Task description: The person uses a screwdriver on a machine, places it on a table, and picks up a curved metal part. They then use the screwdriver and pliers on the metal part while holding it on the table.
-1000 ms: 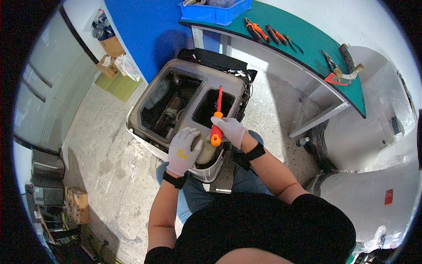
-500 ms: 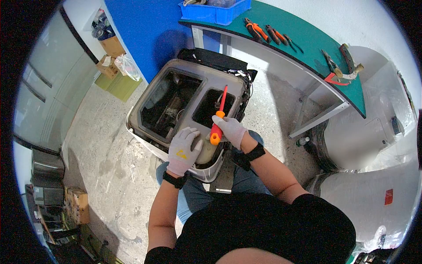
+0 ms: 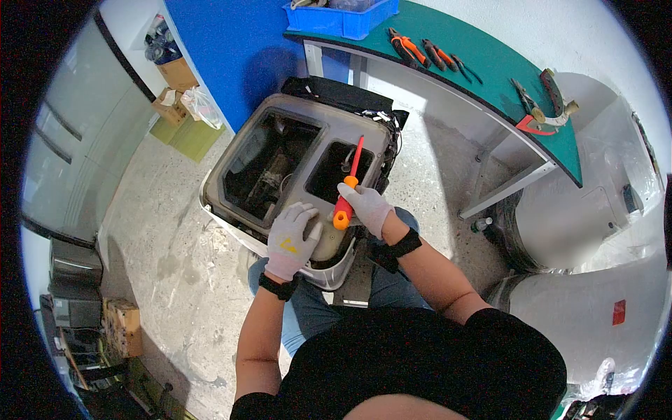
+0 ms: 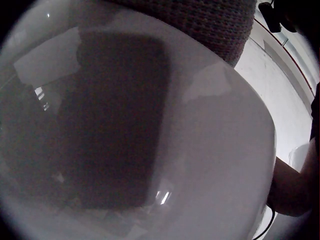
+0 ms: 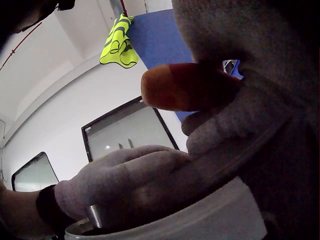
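The right hand (image 3: pixel 369 208), in a pale glove, grips the red and orange handle of a screwdriver (image 3: pixel 343 208), whose red shaft points up and away over the smaller opening of a grey appliance (image 3: pixel 334 129). In the right wrist view the fingers (image 5: pixel 220 127) curl round the handle (image 5: pixel 185 87). The gloved left hand (image 3: pixel 292 240) rests on the appliance's near edge, fingers extended; it shows beside the right hand in the right wrist view too. A glossy white curved surface (image 4: pixel 215 150) fills most of the left wrist view, with the left hand's glove (image 4: pixel 210 25) above it.
A green table (image 3: pixel 476 70) at the upper right bears a blue bin (image 3: pixel 357 24), several pliers (image 3: pixel 409 49) and a clamp-like tool (image 3: pixel 556 105). Wrapped white cylinders (image 3: pixel 581 322) stand at the right. Cardboard boxes (image 3: pixel 122 325) lie at the left.
The screwdriver's tip has swung slightly to the right since the earliest frame, with its handle end shifting slightly left. The left hand stays in place.
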Demonstrator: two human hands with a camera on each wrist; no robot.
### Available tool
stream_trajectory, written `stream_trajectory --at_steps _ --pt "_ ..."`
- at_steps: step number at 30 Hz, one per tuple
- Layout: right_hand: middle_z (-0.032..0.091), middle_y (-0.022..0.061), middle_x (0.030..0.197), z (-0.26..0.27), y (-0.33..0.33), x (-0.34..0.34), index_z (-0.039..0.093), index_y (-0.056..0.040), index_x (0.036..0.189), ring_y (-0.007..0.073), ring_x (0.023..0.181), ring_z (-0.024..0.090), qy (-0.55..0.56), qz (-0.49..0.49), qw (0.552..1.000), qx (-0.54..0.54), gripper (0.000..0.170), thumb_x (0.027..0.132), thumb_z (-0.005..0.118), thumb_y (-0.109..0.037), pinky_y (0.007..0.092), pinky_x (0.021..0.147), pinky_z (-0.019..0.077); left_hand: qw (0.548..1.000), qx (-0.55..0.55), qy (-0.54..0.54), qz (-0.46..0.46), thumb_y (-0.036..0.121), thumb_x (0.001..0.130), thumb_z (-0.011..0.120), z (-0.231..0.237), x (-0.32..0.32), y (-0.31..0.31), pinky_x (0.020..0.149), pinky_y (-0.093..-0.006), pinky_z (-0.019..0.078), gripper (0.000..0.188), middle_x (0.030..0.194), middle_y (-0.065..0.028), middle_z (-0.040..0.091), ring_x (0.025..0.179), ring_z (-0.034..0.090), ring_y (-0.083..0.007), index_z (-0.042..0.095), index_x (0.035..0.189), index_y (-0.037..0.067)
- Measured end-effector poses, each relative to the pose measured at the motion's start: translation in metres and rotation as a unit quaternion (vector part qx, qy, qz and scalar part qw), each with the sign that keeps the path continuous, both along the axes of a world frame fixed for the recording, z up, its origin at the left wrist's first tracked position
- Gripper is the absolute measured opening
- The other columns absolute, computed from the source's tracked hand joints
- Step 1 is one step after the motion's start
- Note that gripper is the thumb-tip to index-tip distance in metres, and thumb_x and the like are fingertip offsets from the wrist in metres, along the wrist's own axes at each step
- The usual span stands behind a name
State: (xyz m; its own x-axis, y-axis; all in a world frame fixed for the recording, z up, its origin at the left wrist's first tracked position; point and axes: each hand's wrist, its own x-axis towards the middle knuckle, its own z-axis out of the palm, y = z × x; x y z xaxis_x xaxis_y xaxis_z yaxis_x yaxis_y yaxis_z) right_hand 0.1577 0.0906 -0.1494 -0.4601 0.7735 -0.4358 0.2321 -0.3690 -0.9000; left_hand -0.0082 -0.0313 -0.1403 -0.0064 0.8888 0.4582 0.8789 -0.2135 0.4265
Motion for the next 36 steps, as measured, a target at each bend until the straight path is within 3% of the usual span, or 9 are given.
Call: stream_trajectory --at_steps 2,11,14,20,23,30,33,36 --pt "0.063 0.0084 0.093 -0.007 0.006 0.001 0.056 0.0016 0.106 0.0171 0.081 0.065 -0.053 0.032 0.998 0.022 0.048 0.093 0.056 -0.045 0.0319 0.071 0.0576 1.0 -0.002 0.001 -0.001 0.016 0.081 0.066 0.0 0.0 0.0 0.095 -0.0409 0.0454 0.026 0.112 -0.0115 0.063 0.109 0.057 -0.0322 0.063 0.104 0.005" --pt "0.062 0.0082 0.094 -0.004 0.005 0.0 0.054 0.0031 0.111 0.0167 0.082 0.065 -0.045 0.026 0.999 0.016 0.053 0.093 0.055 -0.047 0.0325 0.072 0.0583 1.0 0.012 0.005 0.003 0.018 0.081 0.065 -0.003 0.0 0.0 0.094 -0.0411 0.0454 0.027 0.11 -0.0106 0.063 0.109 0.057 -0.0317 0.063 0.103 0.005" --pt "0.066 0.0153 0.089 -0.009 0.003 -0.001 0.061 0.0064 0.1 0.0227 0.08 0.066 -0.053 0.019 0.997 0.056 0.062 0.092 0.05 -0.054 0.033 0.072 0.0543 1.0 0.016 0.009 0.005 0.018 0.08 0.066 -0.005 -0.001 0.001 0.094 -0.0412 0.0453 0.026 0.11 -0.0103 0.063 0.109 0.057 -0.0314 0.063 0.103 0.005" --pt "0.065 0.0129 0.088 0.026 -0.012 -0.001 0.06 0.0052 0.099 0.0213 0.079 0.066 -0.004 -0.023 1.0 0.017 0.057 0.092 0.052 -0.051 0.032 0.069 0.0552 1.0 0.015 0.004 0.004 0.018 0.08 0.067 -0.005 -0.001 0.0 0.094 -0.0413 0.0458 0.026 0.109 -0.0102 0.063 0.109 0.057 -0.0317 0.064 0.102 0.005" --pt "0.064 0.0111 0.088 0.021 -0.004 0.002 0.06 0.0044 0.099 0.0202 0.078 0.066 -0.082 0.029 0.993 0.08 0.055 0.092 0.054 -0.05 0.031 0.066 0.0563 1.0 0.026 -0.007 0.003 0.017 0.08 0.067 -0.006 -0.002 0.0 0.093 -0.0413 0.0462 0.026 0.109 -0.0104 0.064 0.107 0.058 -0.0319 0.064 0.102 0.005" --pt "0.065 0.0122 0.087 0.011 -0.006 -0.001 0.061 0.0047 0.099 0.0208 0.077 0.065 0.003 -0.023 1.0 0.001 0.058 0.092 0.053 -0.052 0.0315 0.069 0.0542 1.0 0.023 -0.011 -0.001 0.017 0.079 0.068 -0.004 0.0 0.001 0.093 -0.041 0.0465 0.027 0.108 -0.0101 0.064 0.107 0.058 -0.032 0.064 0.102 0.004" --pt "0.064 0.0095 0.091 -0.014 0.006 0.0 0.057 0.003 0.105 0.0176 0.079 0.066 -0.046 0.036 0.998 0.034 0.047 0.094 0.055 -0.043 0.0309 0.07 0.0571 1.0 0.024 -0.013 -0.003 0.017 0.079 0.067 -0.004 -0.001 0.001 0.093 -0.0413 0.0464 0.027 0.108 -0.0101 0.064 0.106 0.058 -0.0322 0.063 0.102 0.005" --pt "0.066 0.0147 0.085 -0.021 0.004 -0.001 0.062 0.0054 0.101 0.0229 0.078 0.066 -0.057 0.033 0.995 0.076 0.061 0.091 0.053 -0.054 0.0326 0.071 0.051 1.0 0.023 -0.014 -0.004 0.017 0.079 0.067 -0.004 -0.001 0.001 0.093 -0.0415 0.0461 0.027 0.108 -0.0101 0.064 0.106 0.058 -0.0324 0.063 0.102 0.005"
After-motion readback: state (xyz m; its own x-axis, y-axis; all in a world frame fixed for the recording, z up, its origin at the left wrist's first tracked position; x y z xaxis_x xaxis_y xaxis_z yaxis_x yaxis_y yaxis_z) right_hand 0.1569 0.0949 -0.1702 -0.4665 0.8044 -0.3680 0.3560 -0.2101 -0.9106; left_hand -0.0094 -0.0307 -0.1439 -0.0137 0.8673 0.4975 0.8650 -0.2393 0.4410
